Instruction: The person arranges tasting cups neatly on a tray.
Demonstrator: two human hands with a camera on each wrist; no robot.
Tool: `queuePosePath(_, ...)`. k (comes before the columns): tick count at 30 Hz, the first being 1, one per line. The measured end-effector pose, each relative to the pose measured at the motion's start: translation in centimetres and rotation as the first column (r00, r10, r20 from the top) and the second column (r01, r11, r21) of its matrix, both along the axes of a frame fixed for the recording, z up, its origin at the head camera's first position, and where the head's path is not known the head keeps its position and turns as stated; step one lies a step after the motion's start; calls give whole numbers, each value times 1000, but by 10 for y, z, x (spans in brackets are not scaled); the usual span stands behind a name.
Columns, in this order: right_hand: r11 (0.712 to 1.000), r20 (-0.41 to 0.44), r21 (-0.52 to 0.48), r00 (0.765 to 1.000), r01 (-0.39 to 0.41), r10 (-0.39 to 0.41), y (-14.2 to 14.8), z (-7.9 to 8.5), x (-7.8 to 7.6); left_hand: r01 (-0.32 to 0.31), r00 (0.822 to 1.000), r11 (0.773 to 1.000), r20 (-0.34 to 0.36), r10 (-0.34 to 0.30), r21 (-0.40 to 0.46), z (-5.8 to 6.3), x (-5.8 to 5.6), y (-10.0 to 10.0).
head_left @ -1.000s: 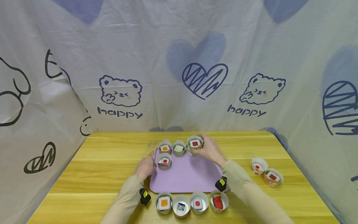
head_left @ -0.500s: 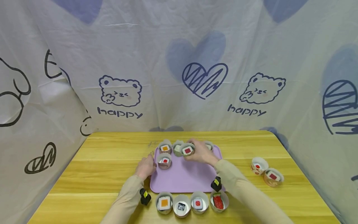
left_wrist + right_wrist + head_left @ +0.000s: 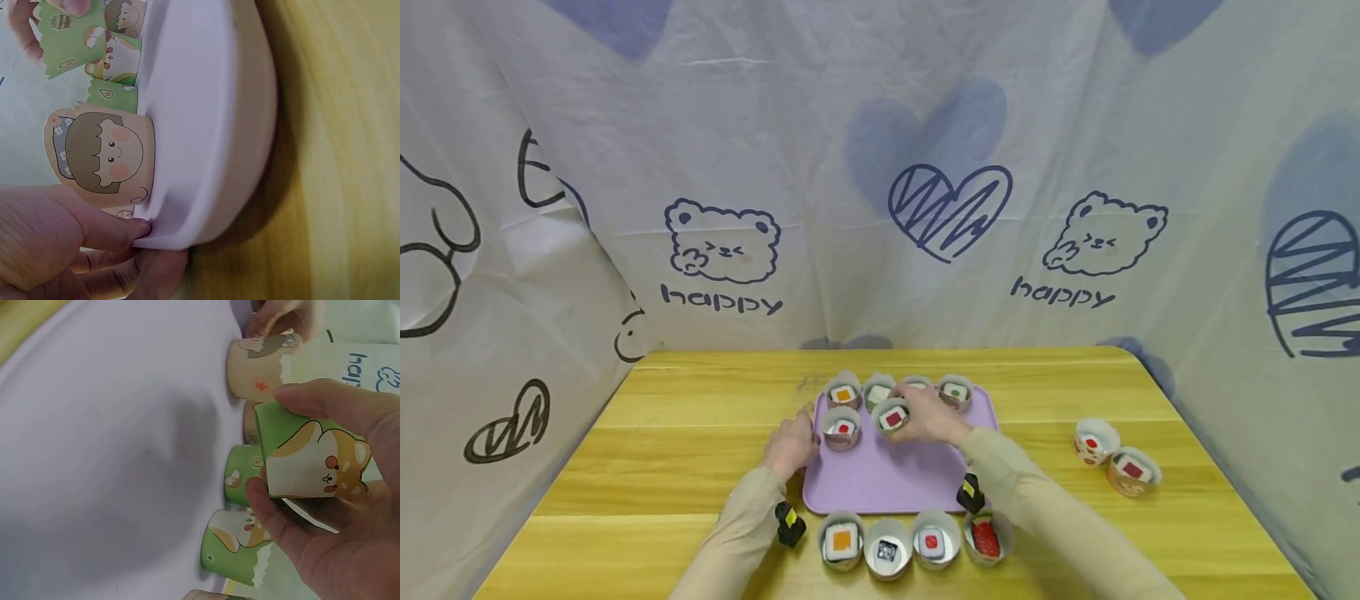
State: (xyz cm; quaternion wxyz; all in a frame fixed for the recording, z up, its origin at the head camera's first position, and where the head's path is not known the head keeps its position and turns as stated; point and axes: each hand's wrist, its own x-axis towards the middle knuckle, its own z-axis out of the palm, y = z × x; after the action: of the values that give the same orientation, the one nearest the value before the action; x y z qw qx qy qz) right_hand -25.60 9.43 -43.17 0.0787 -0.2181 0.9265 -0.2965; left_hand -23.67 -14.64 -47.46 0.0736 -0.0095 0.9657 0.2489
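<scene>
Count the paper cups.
12: five cups on the tray, some partly hidden; four cups on its near side; two cups to its right; one cup in the right hand.

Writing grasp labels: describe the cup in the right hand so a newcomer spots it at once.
On the wooden table lies a purple tray, with the right hand above it. That hand grips a green paper cup printed with an orange-and-white cartoon animal, a white block with a dark-red square inside. Unlike the other cups, it is held clear of the tray.
</scene>
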Motion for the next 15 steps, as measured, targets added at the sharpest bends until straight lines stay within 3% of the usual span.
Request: queuePosePath(15,997,33,73,999,28,-30,-13,-12,0,-4,1000,1000,-7,4,14,-2,-1,0)
